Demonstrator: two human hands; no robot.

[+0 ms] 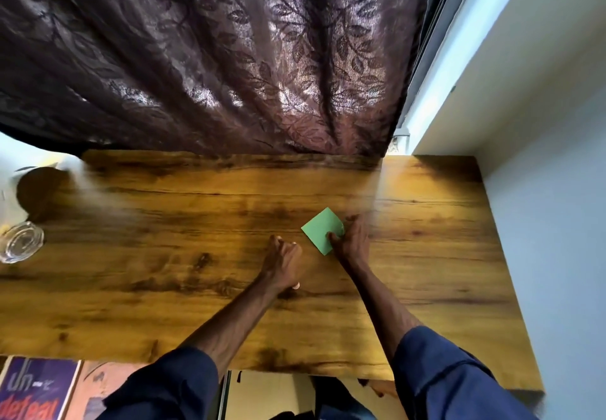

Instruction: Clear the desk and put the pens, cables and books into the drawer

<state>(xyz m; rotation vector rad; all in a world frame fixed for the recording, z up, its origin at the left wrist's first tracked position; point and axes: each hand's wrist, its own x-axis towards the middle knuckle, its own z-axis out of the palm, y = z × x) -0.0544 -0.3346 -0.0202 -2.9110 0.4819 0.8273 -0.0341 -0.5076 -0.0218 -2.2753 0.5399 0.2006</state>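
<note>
1. A clear glass dish [20, 241], round with a thick ribbed rim, sits at the left edge of the bench [164, 222]. Glare hides whatever it may hold.
2. The bench is a flat slab of glossy orange-brown wood with dark grain streaks.
3. A green paper square [319, 231], thin and matte, lies on the bench right of centre, turned cornerwise.
4. The right hand [351, 240] pinches the square's right corner, thumb on top and fingers curled over the far edge.
5. The left hand [282, 263] rests on the wood just left of the square, loosely curled and grasping nothing.
6. A dark curtain [213, 58] woven with leaves hangs to the bench's back edge.
7. A purple printed cover [32, 393] lies below the near edge, at left.
</note>
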